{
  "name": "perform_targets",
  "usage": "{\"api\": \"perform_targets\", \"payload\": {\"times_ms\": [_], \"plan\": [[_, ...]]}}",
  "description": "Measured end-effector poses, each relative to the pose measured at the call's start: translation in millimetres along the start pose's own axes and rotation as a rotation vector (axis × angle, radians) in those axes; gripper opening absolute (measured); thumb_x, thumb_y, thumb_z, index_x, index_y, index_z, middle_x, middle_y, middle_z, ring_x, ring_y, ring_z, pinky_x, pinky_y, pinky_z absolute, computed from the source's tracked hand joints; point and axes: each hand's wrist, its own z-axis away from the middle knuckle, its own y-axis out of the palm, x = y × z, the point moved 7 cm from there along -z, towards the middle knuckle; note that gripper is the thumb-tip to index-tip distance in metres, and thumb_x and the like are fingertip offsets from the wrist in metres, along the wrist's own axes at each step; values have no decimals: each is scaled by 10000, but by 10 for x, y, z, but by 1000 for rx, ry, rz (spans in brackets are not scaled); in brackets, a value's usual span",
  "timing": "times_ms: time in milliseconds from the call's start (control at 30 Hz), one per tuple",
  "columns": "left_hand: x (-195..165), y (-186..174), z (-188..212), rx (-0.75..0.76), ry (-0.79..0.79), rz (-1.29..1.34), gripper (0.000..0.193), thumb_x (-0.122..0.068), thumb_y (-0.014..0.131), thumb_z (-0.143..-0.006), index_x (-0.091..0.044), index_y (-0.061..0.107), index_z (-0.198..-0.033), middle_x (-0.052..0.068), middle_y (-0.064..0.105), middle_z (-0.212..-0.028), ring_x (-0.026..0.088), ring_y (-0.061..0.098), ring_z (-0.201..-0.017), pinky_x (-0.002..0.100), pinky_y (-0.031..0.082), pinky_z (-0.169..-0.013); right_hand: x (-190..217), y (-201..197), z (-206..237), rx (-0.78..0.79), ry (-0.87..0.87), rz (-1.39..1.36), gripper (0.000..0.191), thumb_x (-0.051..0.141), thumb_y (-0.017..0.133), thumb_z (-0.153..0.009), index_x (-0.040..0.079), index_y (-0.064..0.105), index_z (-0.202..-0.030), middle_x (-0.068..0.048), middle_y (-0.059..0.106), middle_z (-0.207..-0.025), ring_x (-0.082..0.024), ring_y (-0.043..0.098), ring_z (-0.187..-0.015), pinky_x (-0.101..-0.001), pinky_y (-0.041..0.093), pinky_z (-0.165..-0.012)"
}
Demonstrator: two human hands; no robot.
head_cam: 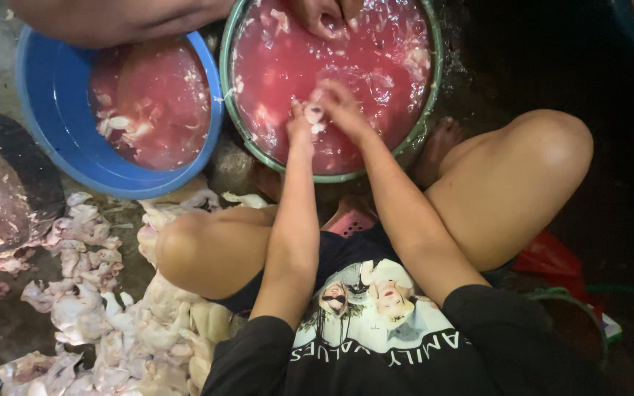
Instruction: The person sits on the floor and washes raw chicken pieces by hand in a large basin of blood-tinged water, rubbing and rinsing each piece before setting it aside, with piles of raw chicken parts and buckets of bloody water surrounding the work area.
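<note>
A green-rimmed basin (427, 110) full of red, bloody water with pale meat scraps stands in front of my knees. My left hand (300, 125) and my right hand (343, 108) meet over the water's near side, both pinching one small pale piece of meat (314, 114). Another person's hand (324, 16) dips into the far side of the same basin.
A blue basin (53, 110) of red water with meat bits stands at left, another person's arm (111, 18) above it. Raw chicken pieces (104, 308) are heaped on the wet floor by my left knee. A dark round block (9, 176) sits at far left.
</note>
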Motion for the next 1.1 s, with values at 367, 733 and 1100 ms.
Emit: {"api": "perform_targets", "payload": {"times_ms": [367, 733, 1100], "plan": [[-113, 465, 437, 355, 15, -406, 390, -438, 648, -1014, -82, 664, -1171, 13, 578, -791, 98, 552, -601, 272, 433, -526, -106, -375, 20, -360, 110, 83, 294, 225, 736, -1000, 3, 664, -1178, -112, 708, -1006, -154, 663, -840, -325, 561, -704], [-20, 297, 159, 229, 143, 204, 348, -334, 591, -1133, -3, 577, -1241, 113, 630, -1025, 218, 620, -836, 355, 501, -639, -333, -79, 118, 174, 238, 148, 285, 286, 678, -1045, 38, 745, -1167, -24, 715, -842, -84, 612, -643, -256, 504, -549], [18, 469, 403, 141, 455, -822, 413, -338, 422, -1074, -66, 558, -1355, 246, 680, -1249, 421, 640, -1152, 517, 483, -948, -121, -111, 109, -9, -61, 112, 436, 232, 777, -972, -33, 588, -1262, -167, 697, -1157, -236, 668, -1006, -400, 555, -862]]}}
